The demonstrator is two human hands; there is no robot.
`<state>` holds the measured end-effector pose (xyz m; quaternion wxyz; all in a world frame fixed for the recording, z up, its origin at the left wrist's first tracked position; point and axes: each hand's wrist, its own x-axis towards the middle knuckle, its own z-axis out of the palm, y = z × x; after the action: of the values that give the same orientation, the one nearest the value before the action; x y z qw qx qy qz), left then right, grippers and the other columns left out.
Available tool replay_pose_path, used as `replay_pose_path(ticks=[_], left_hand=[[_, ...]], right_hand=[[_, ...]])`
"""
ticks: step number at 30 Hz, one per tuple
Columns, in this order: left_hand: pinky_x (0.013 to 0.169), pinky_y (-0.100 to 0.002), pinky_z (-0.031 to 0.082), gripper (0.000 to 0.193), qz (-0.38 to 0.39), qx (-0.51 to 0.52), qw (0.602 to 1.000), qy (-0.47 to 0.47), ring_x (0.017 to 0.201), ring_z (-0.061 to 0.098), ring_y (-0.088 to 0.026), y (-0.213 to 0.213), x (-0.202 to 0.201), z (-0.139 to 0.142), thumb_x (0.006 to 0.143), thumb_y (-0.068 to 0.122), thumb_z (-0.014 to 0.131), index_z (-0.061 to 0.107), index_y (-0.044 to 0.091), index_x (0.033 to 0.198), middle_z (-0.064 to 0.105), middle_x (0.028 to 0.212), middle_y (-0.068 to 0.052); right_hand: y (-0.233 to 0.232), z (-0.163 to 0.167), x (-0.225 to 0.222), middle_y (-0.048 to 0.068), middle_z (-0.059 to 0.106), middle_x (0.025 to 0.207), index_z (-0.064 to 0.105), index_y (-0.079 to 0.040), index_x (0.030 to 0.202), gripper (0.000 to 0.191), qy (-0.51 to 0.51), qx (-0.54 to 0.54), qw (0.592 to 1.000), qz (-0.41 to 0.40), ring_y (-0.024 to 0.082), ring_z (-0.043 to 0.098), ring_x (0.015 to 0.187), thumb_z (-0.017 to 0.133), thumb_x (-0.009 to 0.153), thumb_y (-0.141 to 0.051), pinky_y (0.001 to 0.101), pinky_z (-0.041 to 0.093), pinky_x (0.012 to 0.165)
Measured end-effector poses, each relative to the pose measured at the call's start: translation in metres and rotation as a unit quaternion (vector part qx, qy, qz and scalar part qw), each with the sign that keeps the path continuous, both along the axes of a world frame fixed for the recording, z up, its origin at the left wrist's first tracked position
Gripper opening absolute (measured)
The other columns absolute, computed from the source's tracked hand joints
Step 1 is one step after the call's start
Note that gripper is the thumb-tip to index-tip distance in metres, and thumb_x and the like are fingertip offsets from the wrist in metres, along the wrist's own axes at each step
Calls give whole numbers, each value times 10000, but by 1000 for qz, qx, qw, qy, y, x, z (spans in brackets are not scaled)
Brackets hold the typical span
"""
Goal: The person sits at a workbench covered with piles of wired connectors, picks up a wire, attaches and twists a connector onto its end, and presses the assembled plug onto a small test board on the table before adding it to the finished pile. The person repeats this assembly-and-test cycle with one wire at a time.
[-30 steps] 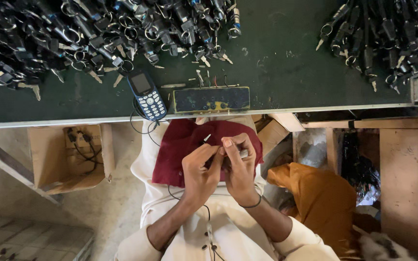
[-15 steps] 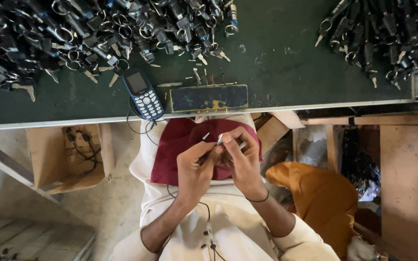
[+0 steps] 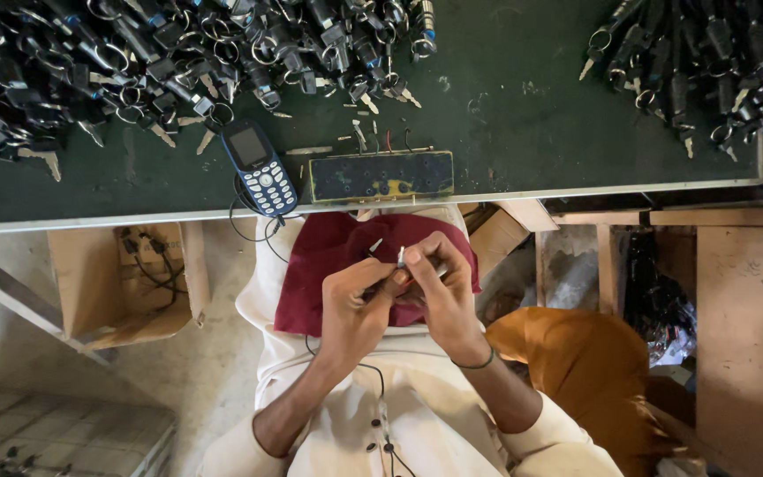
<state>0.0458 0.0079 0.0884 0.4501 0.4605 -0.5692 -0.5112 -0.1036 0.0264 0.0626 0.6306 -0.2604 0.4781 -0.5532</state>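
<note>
Below the edge of the green tabletop (image 3: 505,132), I held a small metal key part (image 3: 400,257) over the maroon cloth (image 3: 328,265) on my lap. My left hand (image 3: 355,305) and right hand (image 3: 441,287) were both pinched shut on it, fingertips touching. The piece was tiny, and I judged a slip of either grip could drop it into the cloth folds or onto the floor beside the cardboard box (image 3: 117,283). Above the cloth, a blue phone (image 3: 259,168) overhung the tabletop edge; its cord trailed toward my lap, and a snagged wrist might have pulled it down. Heaps of keys (image 3: 134,53) lay beyond.
</note>
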Motion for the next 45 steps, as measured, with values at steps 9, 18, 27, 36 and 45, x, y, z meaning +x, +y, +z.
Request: replay_pose_path(ticks=[9, 18, 27, 36, 45], left_hand=[[594, -257, 516, 75, 4, 117, 991, 71, 660, 599, -79, 3, 3, -10, 966, 24, 681, 726, -34, 949, 672, 763, -50], [604, -218, 493, 109, -28, 184, 977, 109, 710, 602, -31, 3, 5, -16, 952, 45, 727, 757, -56, 981, 718, 781, -25], [552, -210, 447, 88, 12, 157, 983, 94, 673, 530, -3, 9, 1, -21, 953, 13, 719, 753, -67, 938, 651, 725, 16], [562, -212, 489, 97, 23, 170, 982, 80, 677, 589, -27, 11, -3, -17, 947, 5, 698, 736, -76, 912, 682, 721, 0], [557, -250, 532, 179, 80, 275, 949, 134, 634, 626, -81, -11, -10, -40, 962, 120, 718, 736, -53, 919, 695, 728, -36]], right_hand=[[-3, 13, -7, -15, 622, 818, 595, -89, 1053, 107, 52, 64, 993, 89, 26, 516, 636, 589, 1018, -190, 204, 408, 531], [1, 7, -9, 11, 631, 860, 585, -34, 989, 141, 14, 6, 1000, 21, 45, 559, 726, 633, 1043, -155, 227, 465, 608], [5, 10, -2, -8, 645, 905, 583, -52, 1027, 84, 40, 29, 998, 42, 32, 600, 823, 599, 1008, -132, 215, 526, 694], [2, 3, -1, 24, 628, 871, 575, -29, 1001, 141, 30, 25, 998, 45, 55, 594, 769, 603, 1057, -156, 239, 557, 701], [-12, 11, -22, 45, 664, 942, 590, -51, 1262, 305, -72, 87, 992, 61, 95, 638, 781, 591, 961, -97, 238, 554, 721]])
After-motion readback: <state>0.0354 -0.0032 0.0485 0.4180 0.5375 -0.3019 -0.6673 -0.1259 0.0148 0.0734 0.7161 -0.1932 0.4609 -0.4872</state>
